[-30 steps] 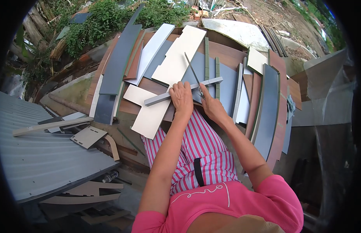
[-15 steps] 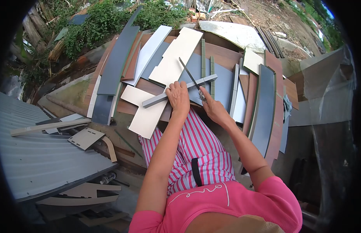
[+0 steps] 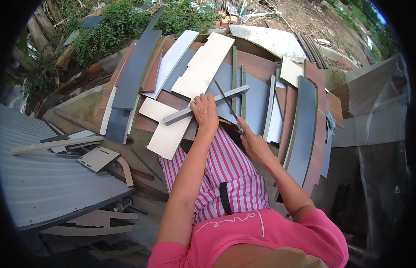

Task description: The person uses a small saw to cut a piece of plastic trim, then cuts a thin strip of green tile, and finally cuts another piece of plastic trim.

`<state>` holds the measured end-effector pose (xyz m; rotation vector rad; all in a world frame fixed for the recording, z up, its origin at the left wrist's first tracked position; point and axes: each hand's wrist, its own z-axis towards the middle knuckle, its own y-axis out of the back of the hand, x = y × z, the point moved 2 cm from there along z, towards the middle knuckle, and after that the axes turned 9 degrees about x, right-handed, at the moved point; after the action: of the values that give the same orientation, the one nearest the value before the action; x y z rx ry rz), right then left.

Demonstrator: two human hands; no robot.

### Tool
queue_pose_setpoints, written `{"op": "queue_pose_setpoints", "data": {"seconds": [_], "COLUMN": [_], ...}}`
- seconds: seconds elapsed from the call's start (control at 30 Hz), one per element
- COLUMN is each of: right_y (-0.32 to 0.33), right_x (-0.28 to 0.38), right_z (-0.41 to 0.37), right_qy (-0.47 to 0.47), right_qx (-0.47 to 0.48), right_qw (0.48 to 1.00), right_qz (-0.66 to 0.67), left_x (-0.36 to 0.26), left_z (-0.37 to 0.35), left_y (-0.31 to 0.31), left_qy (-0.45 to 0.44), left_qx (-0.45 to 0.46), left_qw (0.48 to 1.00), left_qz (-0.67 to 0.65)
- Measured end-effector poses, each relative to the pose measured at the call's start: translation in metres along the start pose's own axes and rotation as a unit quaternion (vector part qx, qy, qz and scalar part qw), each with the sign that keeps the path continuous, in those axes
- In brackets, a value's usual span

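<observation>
My left hand [image 3: 204,110] is closed over a narrow grey strip [image 3: 176,117], which looks like a stack of thin pieces. It holds the strip down slantwise across the boards. In my right hand [image 3: 257,145] is the handle of a thin, dark-bladed hand saw [image 3: 226,100], gripped near my lap. The blade crosses the strip to the right of my left hand, its tip pointing away from me. Under the strip lie a notched cream board [image 3: 166,138] and a blue-grey panel [image 3: 255,87].
Long cut boards lie on both sides, among them a dark grey board [image 3: 134,73] and a blue-grey board [image 3: 304,127]. Two narrow notched green strips lie ahead. Corrugated sheeting [image 3: 42,169] with offcuts is at left, and clear plastic sheeting [image 3: 377,134] hangs at right.
My right hand has drawn the saw back toward me and slightly right, so less blade reaches beyond the strip. My left hand and the strip have stayed put.
</observation>
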<state>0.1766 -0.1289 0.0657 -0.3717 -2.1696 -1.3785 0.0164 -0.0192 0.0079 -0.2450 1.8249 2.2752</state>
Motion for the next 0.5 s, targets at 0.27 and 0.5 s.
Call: {"op": "queue_pose_setpoints", "data": {"seconds": [0.27, 0.5], "right_y": [0.015, 0.001], "right_x": [0.002, 0.003], "right_z": [0.023, 0.086], "right_qy": [-0.019, 0.030], "right_qx": [0.028, -0.043], "right_qw": [0.999, 0.999], "right_qz": [-0.013, 0.005], "left_x": [0.001, 0.001], "left_z": [-0.001, -0.001], "left_y": [-0.001, 0.002], "left_qy": [-0.014, -0.004], "left_qx": [-0.017, 0.004], "left_qw": [1.000, 1.000], "left_qz": [-0.004, 0.021]}}
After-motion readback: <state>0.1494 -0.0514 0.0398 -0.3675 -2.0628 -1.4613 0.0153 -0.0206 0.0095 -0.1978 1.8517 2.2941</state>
